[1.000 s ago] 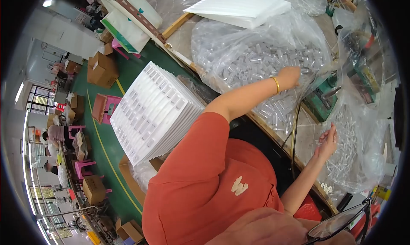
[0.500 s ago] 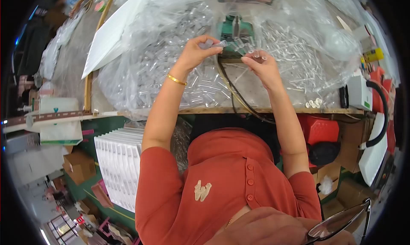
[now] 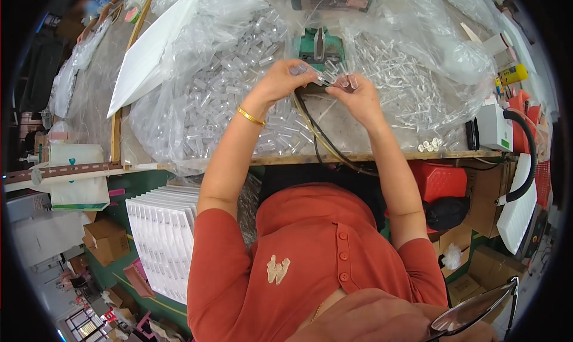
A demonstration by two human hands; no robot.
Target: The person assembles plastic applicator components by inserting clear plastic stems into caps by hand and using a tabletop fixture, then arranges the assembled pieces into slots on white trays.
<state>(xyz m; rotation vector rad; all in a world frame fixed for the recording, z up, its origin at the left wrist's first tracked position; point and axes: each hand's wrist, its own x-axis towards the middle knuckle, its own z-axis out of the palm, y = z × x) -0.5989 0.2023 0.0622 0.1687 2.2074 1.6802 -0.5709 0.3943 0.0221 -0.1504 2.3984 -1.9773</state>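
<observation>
My left hand point(image 3: 279, 82) is closed on a short clear plastic tube point(image 3: 300, 70), its fingertips almost meeting those of the other hand. Several slim clear plastic pieces point(image 3: 347, 81) with wider ends are pinched in my right hand point(image 3: 360, 102). A narrow clear part point(image 3: 323, 80) bridges the space between the hands; whether it sits inside a tube cannot be made out. Just beyond the hands stands a small green device point(image 3: 334, 45) with an upright metal piece. Loose short clear tubes point(image 3: 236, 73) are heaped on the left, thin clear stems point(image 3: 397, 73) on the right.
Plastic sheeting point(image 3: 447, 64) lies around both heaps. A white board point(image 3: 152, 52) leans at the left. Cables point(image 3: 316, 118) run over the wooden table edge point(image 3: 286, 160). Small round-ended pieces point(image 3: 430, 145) lie near the right edge, beside a white box point(image 3: 495, 127). Stacked white trays point(image 3: 160, 240) stand below left.
Both hands have come closer together and slightly lower, and the right hand's bundle has turned. The whole view has shifted a little.
</observation>
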